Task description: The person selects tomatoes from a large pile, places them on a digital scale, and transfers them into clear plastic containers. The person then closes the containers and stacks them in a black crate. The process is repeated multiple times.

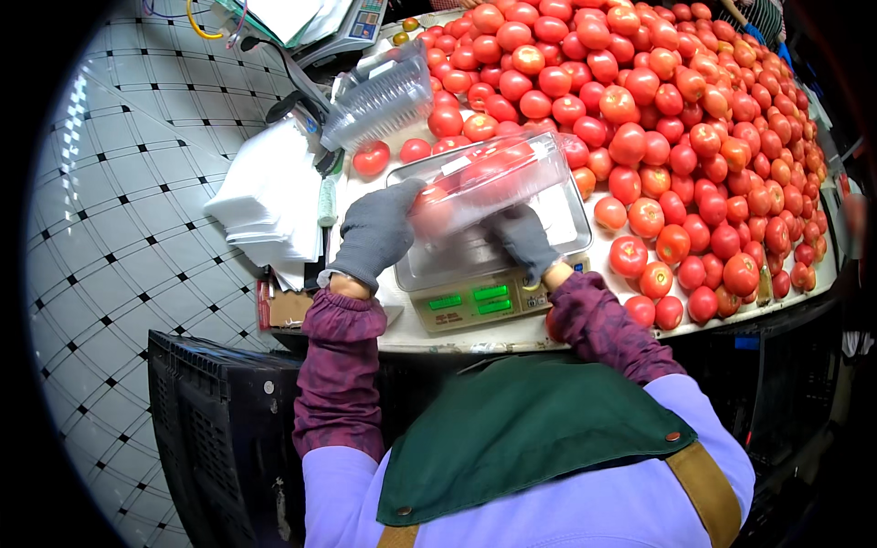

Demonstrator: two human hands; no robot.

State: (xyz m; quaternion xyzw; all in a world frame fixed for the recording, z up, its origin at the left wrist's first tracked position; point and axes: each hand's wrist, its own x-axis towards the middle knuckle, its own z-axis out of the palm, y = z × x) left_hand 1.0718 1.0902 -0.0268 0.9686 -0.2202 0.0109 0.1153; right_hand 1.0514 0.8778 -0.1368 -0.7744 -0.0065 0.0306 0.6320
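Note:
A clear plastic clamshell box with several tomatoes inside is held tilted above the metal pan of a digital scale. My left hand, in a grey knit glove, grips the box's left end. My gloved right hand is under its near side, the fingers partly hidden and blurred. A white label sits on the box's upper face. Green figures glow on the scale's displays. Whether the box is fully closed I cannot tell.
A large heap of tomatoes covers the table's back and right. Nested clear plastic boxes lie at back left, near a stack of white sheets. A black plastic crate stands at lower left. Another scale is at the top.

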